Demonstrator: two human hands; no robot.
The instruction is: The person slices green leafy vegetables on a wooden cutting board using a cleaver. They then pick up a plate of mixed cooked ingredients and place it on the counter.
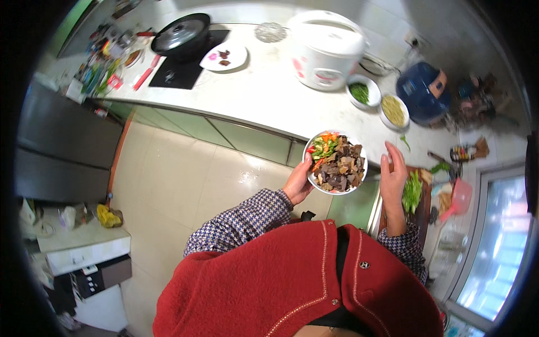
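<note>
My left hand [300,180] grips the near left rim of a white plate [310,140], thumb on top. Dark wood ear fungus pieces [340,165] fill most of the plate, and chopped green, red and orange peppers [325,145] lie at its upper left. The plate is held up in front of the counter's front edge. To its right, my right hand [393,172] is raised with nothing in it, fingers apart, not touching the plate. Beside that hand, cut green vegetables [412,193] lie on a brown wooden cutting board [422,215].
Along the counter [261,88] stand a lidded black wok [181,36] on a cooktop [177,76], a white dish [236,57], a rice cooker [326,54], a bowl of chopped greens [359,92], a bowl of yellowish food [393,111] and a dark blue appliance [423,92]. A pink plastic scoop [459,198] lies by the window.
</note>
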